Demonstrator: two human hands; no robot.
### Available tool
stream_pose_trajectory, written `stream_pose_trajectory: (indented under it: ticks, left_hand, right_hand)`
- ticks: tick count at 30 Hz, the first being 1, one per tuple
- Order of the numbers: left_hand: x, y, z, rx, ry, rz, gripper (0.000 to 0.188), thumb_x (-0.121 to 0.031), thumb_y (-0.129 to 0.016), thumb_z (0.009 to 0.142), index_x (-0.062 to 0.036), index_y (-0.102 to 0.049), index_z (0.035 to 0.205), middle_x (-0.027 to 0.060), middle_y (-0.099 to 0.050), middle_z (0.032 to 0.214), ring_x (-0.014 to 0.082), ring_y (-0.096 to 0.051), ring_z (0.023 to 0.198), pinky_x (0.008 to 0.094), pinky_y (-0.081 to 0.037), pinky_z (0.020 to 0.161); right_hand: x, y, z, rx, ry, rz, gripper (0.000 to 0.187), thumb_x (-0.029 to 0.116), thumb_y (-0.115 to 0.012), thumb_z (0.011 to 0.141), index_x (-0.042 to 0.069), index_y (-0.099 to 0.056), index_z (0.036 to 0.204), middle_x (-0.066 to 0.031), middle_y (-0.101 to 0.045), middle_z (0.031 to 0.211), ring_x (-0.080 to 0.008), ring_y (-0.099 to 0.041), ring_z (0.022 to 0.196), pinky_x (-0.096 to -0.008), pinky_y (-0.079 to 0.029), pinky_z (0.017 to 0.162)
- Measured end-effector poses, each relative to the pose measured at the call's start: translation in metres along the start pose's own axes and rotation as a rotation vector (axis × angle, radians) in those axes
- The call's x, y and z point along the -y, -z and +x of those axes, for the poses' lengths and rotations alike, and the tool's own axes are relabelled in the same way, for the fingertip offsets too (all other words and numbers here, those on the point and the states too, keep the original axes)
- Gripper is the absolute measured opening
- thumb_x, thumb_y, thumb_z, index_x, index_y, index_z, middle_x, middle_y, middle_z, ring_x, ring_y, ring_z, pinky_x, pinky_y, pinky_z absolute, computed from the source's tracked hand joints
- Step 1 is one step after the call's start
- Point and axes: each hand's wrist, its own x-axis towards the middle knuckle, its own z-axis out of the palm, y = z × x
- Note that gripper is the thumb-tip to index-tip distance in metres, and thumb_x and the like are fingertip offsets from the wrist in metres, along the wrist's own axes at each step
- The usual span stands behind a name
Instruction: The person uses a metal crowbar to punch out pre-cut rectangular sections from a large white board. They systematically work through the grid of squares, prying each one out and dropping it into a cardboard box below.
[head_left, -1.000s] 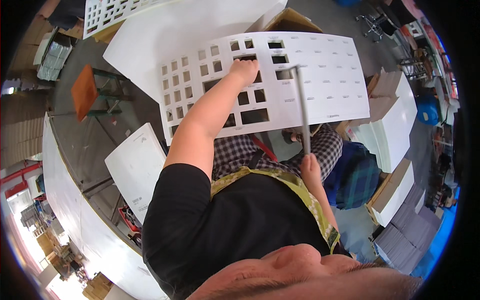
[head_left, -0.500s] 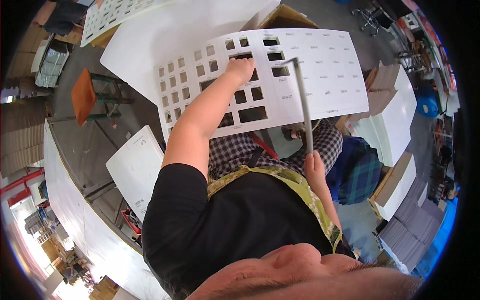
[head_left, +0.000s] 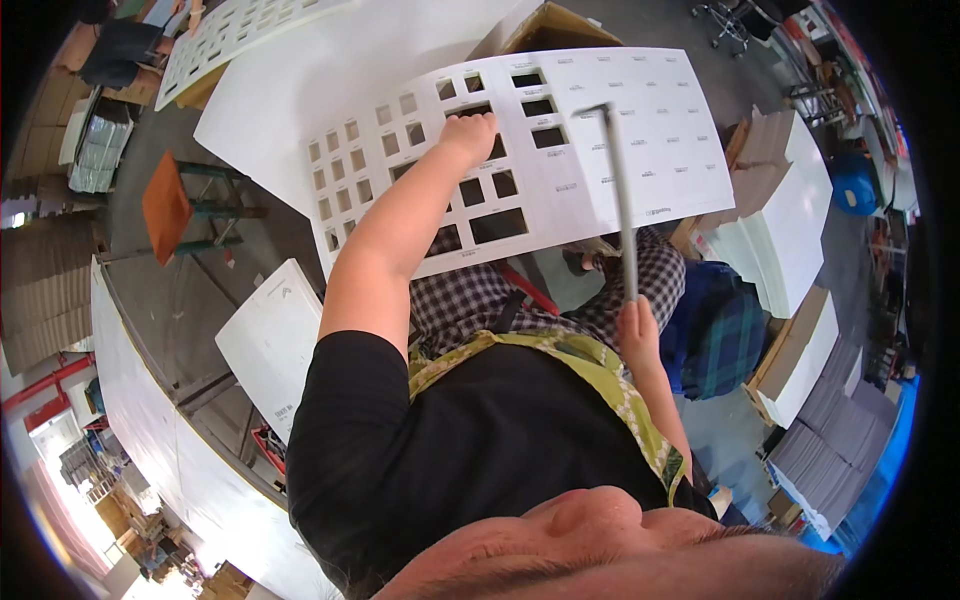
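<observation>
A large white board (head_left: pixel 545 195) lies slanted across my lap, its left part cut through with rows of square and oblong openings and its right part printed but uncut. My left hand (head_left: pixel 472 138) is closed over the edge of an upper opening, gripping the board; its fingertips are hidden in the gap. In my right hand (head_left: pixel 637 325), low on the right, is the lower end of a long grey rod (head_left: pixel 622 200). The rod stands up in front of the board, with a short thin crosspiece at its top pointing left over the uncut part.
Beyond the board spreads a big white sheet (head_left: pixel 290 110), with an open cardboard box (head_left: pixel 560 28) behind it. An orange-topped stool (head_left: pixel 166 208) stands at left. Stacked white boards (head_left: pixel 775 250) and grey sheets (head_left: pixel 815 460) are at right. Part of another person shows at upper left.
The rod has shifted to the right and a little up with my right hand. In the picture, the board and my left hand sit slightly farther left.
</observation>
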Motion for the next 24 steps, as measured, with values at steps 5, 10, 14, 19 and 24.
stream_pose_trajectory:
  ticks: [5, 10, 14, 19, 24]
  left_hand:
    - [0.006, -0.005, -0.002, -0.001, 0.038, 0.018, 0.022, -0.016, -0.040, 0.089, -0.0062, -0.056, 0.100, 0.0145, -0.068, 0.098, 0.0298, -0.066, 0.093, 0.0447, -0.045, 0.083]
    - [-0.002, 0.005, -0.005, 0.006, 0.024, -0.005, 0.023, -0.016, -0.039, 0.089, -0.0063, -0.057, 0.101, 0.0142, -0.068, 0.099, 0.0297, -0.066, 0.093, 0.0449, -0.045, 0.083]
    - [0.003, -0.002, -0.004, -0.023, 0.012, -0.016, 0.021, -0.016, -0.041, 0.088, -0.0039, -0.054, 0.100, 0.0172, -0.067, 0.097, 0.0328, -0.066, 0.092, 0.0475, -0.046, 0.080]
    - [0.003, 0.000, -0.003, -0.005, 0.029, -0.032, 0.022, -0.016, -0.041, 0.089, -0.0045, -0.055, 0.100, 0.0165, -0.067, 0.099, 0.0319, -0.065, 0.094, 0.0467, -0.046, 0.082]
    - [0.004, -0.009, -0.001, -0.032, 0.022, -0.012, 0.021, -0.017, -0.040, 0.089, -0.0043, -0.055, 0.099, 0.0172, -0.067, 0.098, 0.0330, -0.065, 0.092, 0.0481, -0.046, 0.080]
  right_hand:
    - [-0.013, 0.013, -0.020, -0.031, 0.610, 0.272, 0.035, 0.034, -0.038, 0.099, 0.003, -0.046, 0.086, -0.0033, -0.049, 0.062, -0.0130, -0.039, 0.045, -0.0267, -0.029, 0.043]
    - [-0.066, -0.002, -0.030, 0.093, 0.057, -0.314, 0.021, 0.021, -0.044, 0.098, 0.003, -0.043, 0.087, -0.0146, -0.042, 0.061, -0.0255, -0.047, 0.054, -0.0387, -0.038, 0.052]
    - [0.002, 0.012, -0.042, -0.004, 0.323, 0.053, 0.026, 0.027, -0.038, 0.100, 0.006, -0.046, 0.087, 0.0015, -0.043, 0.055, -0.0081, -0.037, 0.043, -0.0237, -0.027, 0.041]
    - [-0.061, 0.006, -0.038, -0.063, 0.348, -0.269, 0.026, 0.027, -0.042, 0.099, 0.005, -0.047, 0.086, -0.0053, -0.050, 0.063, -0.0157, -0.045, 0.047, -0.0308, -0.034, 0.043]
    - [-0.032, 0.002, -0.032, 0.035, -0.031, -0.150, 0.026, 0.027, -0.042, 0.099, 0.008, -0.049, 0.082, 0.0006, -0.046, 0.058, -0.0097, -0.042, 0.048, -0.0269, -0.033, 0.044]
